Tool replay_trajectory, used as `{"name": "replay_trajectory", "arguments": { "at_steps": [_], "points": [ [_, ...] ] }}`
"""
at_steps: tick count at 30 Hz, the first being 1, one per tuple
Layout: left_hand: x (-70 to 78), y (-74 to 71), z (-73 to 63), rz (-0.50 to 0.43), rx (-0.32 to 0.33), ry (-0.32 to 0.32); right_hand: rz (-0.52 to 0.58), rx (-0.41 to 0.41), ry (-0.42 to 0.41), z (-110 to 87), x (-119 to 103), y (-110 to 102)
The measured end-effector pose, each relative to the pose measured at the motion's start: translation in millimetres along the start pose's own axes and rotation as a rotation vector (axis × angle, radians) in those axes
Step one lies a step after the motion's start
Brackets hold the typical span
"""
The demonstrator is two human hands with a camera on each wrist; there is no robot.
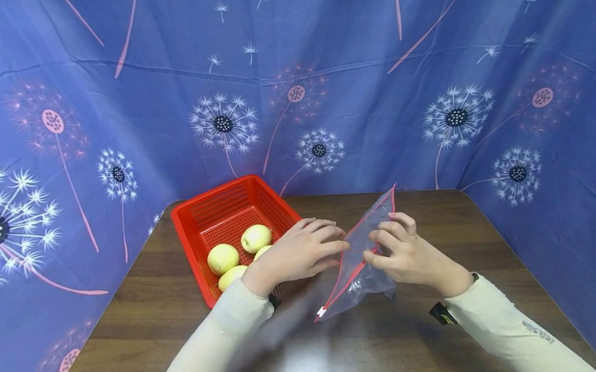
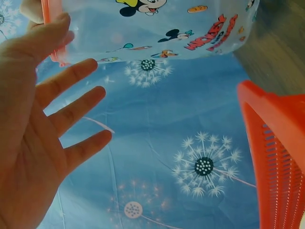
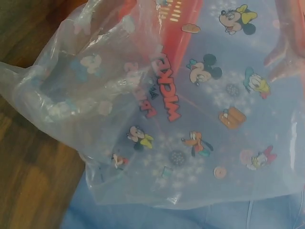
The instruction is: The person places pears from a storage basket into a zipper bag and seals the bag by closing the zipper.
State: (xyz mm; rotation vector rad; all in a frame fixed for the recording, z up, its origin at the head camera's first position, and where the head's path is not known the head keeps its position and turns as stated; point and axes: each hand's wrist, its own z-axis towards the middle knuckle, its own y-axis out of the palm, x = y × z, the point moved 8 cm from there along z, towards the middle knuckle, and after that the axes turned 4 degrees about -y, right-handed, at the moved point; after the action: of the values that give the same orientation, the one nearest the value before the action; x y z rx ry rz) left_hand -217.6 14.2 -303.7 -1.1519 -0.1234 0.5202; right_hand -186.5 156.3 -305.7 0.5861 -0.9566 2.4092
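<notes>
A clear zip bag (image 1: 365,272) with a red zip edge and a white slider hangs between the hands, its mouth spread apart. Cartoon figures and red lettering cover the bag (image 3: 209,109) in the right wrist view. My left hand (image 1: 301,250) pinches the red edge with thumb and index finger; its other fingers (image 2: 78,109) stretch out loosely in the left wrist view. On the opposite side, my right hand (image 1: 408,253) grips the other red edge with curled fingers. Behind the left hand stands a red plastic basket (image 1: 189,231) with several pale yellow fruits (image 1: 223,259) inside.
The basket stands at the back left of the brown wooden table (image 1: 147,306), its near right side partly hidden by my left arm. A blue cloth (image 1: 375,120) printed with dandelions hangs behind the table and at both sides.
</notes>
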Motion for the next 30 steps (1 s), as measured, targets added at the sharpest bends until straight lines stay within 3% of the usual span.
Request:
{"name": "replay_trajectory", "arguments": {
  "at_steps": [7, 13, 20, 30],
  "points": [
    [-8.7, -2.9, -5.0, 0.012, 0.076, -0.013, 0.039, 0.011, 0.032, 1.2, 5, -5],
    [-15.6, -4.7, -12.8, -0.054, 0.122, -0.037, 0.042, 0.018, 0.089, -0.6, 14, -12],
    [-27.7, 0.0, -23.3, -0.063, 0.138, -0.104, 0.066, -0.065, 0.209, -13.8, 29, -19],
    [-36.0, 0.1, -37.2, -0.033, 0.215, -0.141, 0.074, -0.161, 0.376, -30.6, 49, -26]
  ]
}}
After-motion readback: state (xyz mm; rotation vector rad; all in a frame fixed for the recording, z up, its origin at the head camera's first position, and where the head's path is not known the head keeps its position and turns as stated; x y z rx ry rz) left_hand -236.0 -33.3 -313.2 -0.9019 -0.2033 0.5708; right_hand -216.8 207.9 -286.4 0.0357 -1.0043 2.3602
